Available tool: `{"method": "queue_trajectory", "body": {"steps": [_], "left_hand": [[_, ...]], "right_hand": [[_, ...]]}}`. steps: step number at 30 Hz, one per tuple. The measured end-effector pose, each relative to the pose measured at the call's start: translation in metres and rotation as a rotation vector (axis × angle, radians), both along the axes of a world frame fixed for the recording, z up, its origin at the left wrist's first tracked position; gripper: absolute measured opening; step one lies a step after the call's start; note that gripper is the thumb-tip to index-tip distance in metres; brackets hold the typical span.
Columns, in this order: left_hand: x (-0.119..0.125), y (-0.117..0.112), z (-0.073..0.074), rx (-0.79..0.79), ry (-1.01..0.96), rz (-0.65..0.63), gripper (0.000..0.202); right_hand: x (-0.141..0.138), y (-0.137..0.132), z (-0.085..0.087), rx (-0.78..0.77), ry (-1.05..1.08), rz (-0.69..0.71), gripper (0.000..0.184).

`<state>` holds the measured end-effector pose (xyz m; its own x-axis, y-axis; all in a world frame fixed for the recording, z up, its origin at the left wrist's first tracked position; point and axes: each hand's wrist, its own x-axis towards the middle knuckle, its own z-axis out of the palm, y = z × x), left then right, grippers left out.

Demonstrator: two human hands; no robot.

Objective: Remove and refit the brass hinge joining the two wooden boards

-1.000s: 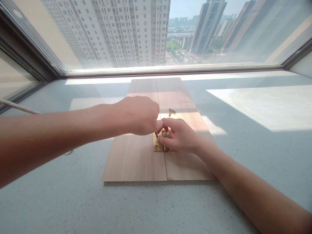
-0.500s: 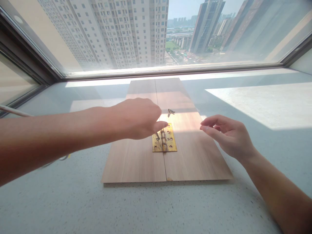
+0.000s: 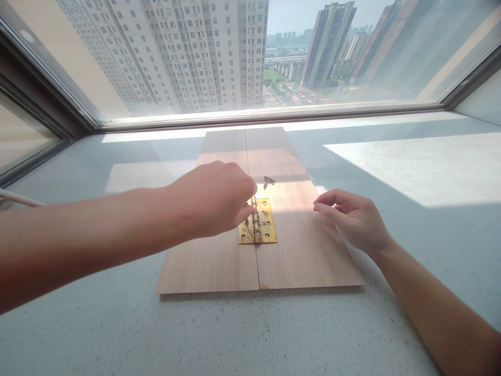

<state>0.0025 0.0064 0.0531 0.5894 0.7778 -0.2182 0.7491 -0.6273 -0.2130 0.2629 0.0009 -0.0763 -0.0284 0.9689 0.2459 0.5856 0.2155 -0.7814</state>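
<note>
A brass-coloured butt hinge [image 3: 266,222], worn and stained, lies flat across the seam between two pale wooden boards [image 3: 309,261]. My left hand [image 3: 219,196] reaches over its left leaf, with thumb and fingers pinched on a small screw that the hand now mostly hides. Just beyond the hinge, a few loose screws [image 3: 268,181] form a small pile on the right board. My right hand [image 3: 352,216] hovers at that board's right edge, thumb and forefinger tips together and the other fingers curled. Nothing shows between them.
The boards lie on a speckled pale windowsill [image 3: 195,334]. A dark window frame [image 3: 274,114] runs behind them, with tall buildings outside the glass. A white cable or rod [image 3: 19,197] shows at the left, partly behind my forearm. Bright sunlight patches fall on the sill.
My left thumb has curled back and down over the hinge, covering the screw seen earlier. My right hand keeps nearly the same pose. The whole view has shifted slightly.
</note>
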Motion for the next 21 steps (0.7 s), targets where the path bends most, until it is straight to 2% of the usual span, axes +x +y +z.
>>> {"method": "queue_trajectory", "body": {"steps": [6,10,14,17,21], "left_hand": [[-0.002,-0.003,-0.001,0.004,0.032,0.008,0.032],[-0.002,-0.005,-0.001,0.014,0.033,-0.033,0.028],[-0.004,-0.007,-0.002,0.009,-0.001,-0.077,0.022],[-0.007,-0.009,-0.006,0.034,-0.027,-0.092,0.021],[-0.012,-0.011,-0.011,0.071,-0.034,-0.116,0.017]], "right_hand": [[-0.006,-0.003,0.002,0.002,-0.034,-0.017,0.013],[-0.020,-0.007,0.007,0.048,-0.094,0.058,0.012],[-0.051,-0.014,0.016,0.158,-0.230,0.218,0.009],[-0.081,-0.015,0.020,0.211,-0.365,0.320,0.015],[-0.112,-0.009,0.018,0.198,-0.419,0.364,0.011]]}}
